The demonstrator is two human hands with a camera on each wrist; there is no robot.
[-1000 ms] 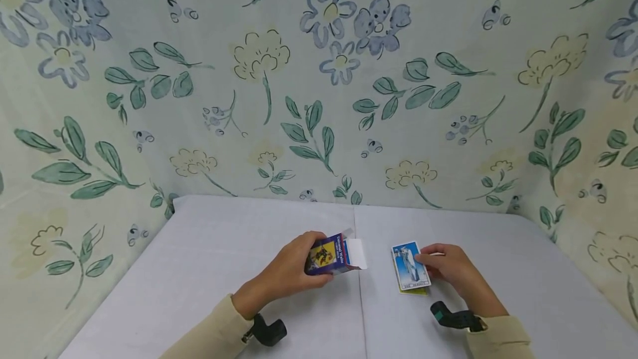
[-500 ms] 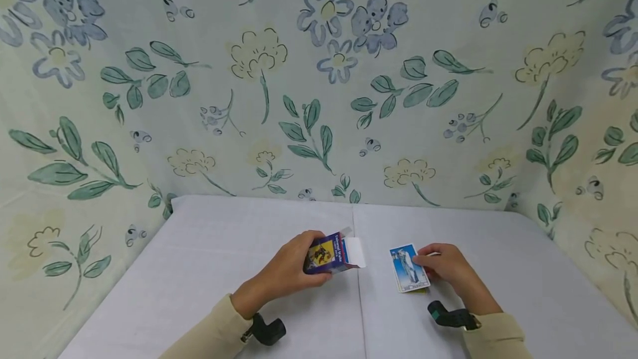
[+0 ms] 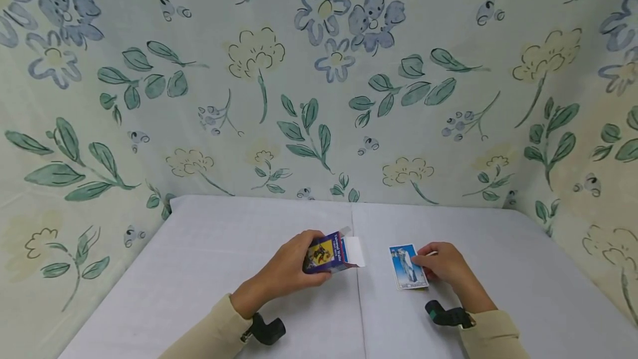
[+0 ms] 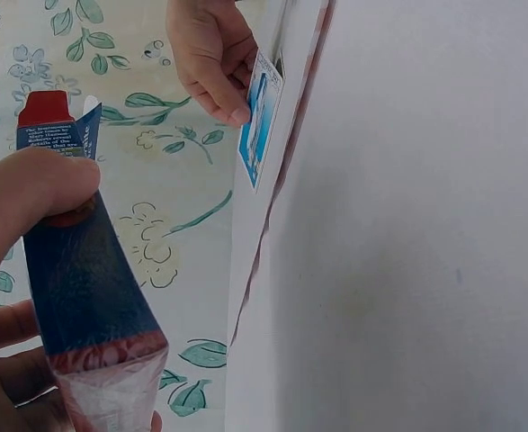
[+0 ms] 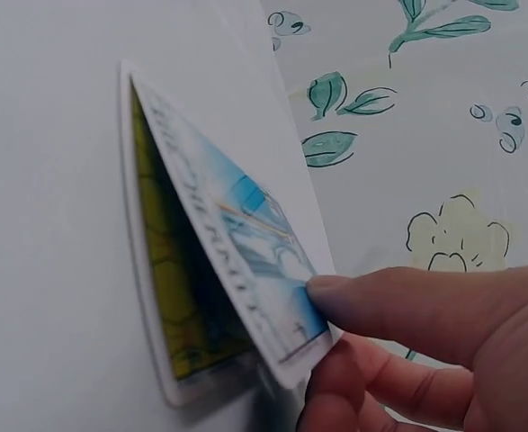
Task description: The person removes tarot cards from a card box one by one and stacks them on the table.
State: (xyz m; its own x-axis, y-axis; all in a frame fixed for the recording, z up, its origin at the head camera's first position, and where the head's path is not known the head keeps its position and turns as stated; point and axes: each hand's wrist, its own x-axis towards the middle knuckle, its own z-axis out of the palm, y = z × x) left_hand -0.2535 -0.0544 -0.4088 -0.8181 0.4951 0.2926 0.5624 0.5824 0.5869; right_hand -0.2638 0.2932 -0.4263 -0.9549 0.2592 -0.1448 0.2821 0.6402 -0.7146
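My left hand (image 3: 286, 270) grips a dark blue tarot card box (image 3: 324, 254), fingers round its sides. The box is tilted, and its white end flap (image 3: 355, 251) stands out to the right. Over on the right, my right hand (image 3: 445, 265) pinches a blue-and-white tarot card (image 3: 407, 267) by its edge, thumb on the picture side. Beneath it lies another card with a yellow-green picture (image 5: 160, 288), flat on the white cloth. The right wrist view shows the two cards apart at an angle, near each other at one end. What is inside the box is hidden.
A white cloth covers the table (image 3: 214, 237), with a crease running through its middle. Behind the table hangs a flower-printed curtain (image 3: 319, 98), which also closes in both sides. Each wrist wears a black camera mount (image 3: 269, 330).
The blue-and-white card has come slightly over the lower card, so less yellow-green shows in the head view. My left hand and the box keep their place; the head view has shifted slightly.
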